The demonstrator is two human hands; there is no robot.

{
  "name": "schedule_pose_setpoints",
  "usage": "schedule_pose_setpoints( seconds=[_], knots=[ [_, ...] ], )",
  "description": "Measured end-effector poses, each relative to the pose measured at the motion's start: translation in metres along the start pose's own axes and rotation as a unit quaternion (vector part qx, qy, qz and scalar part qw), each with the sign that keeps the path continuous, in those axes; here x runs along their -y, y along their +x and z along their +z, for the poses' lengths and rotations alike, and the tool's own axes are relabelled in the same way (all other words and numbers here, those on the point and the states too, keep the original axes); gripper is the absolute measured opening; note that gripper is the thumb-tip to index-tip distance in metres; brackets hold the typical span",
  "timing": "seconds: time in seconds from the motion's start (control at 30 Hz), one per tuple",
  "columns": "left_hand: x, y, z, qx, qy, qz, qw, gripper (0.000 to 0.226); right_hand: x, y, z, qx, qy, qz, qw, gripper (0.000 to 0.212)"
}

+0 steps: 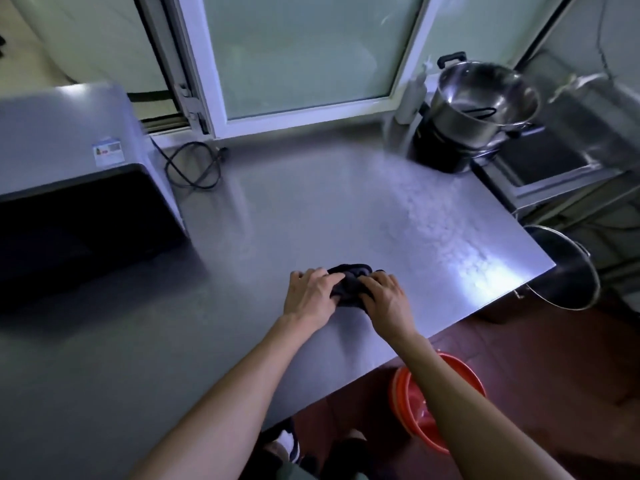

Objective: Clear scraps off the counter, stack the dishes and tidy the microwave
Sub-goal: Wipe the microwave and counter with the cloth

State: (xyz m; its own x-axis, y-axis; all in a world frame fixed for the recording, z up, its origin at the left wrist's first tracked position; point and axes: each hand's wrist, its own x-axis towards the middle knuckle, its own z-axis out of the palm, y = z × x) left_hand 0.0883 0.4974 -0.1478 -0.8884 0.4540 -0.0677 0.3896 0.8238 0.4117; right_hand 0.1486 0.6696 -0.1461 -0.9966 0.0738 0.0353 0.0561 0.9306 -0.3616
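A dark cloth (349, 282) lies bunched on the steel counter (311, 209) near its front edge. My left hand (310, 294) grips the cloth's left side and my right hand (388, 299) grips its right side, both pressing it onto the counter. The silver microwave (69, 161) with a dark door stands at the left of the counter. A steel pot (485, 102) sits stacked on a black pot and other dishes at the back right corner.
A black power cable (194, 168) loops behind the microwave by the window frame. A sink (554, 157) lies to the right. A large steel pot (568, 268) hangs off the counter's right corner. An orange bucket (408, 403) stands on the floor below.
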Motion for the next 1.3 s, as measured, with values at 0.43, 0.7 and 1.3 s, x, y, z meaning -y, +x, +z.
schedule_pose_setpoints(
  seconds=[0.43, 0.7, 1.3],
  knots=[
    [-0.138, 0.114, 0.069, 0.073, -0.002, 0.095, 0.993, 0.042, -0.172, 0.02, -0.051, 0.009, -0.035, 0.099, 0.994, 0.025],
    [-0.259, 0.187, 0.129, 0.096, -0.007, 0.114, 0.989, 0.04, -0.315, 0.035, -0.092, -0.004, -0.049, 0.133, 0.99, 0.037],
    [-0.281, 0.229, 0.144, 0.142, 0.037, 0.069, 0.987, 0.042, -0.38, 0.08, -0.085, 0.046, -0.034, 0.125, 0.991, 0.035]
  ],
)
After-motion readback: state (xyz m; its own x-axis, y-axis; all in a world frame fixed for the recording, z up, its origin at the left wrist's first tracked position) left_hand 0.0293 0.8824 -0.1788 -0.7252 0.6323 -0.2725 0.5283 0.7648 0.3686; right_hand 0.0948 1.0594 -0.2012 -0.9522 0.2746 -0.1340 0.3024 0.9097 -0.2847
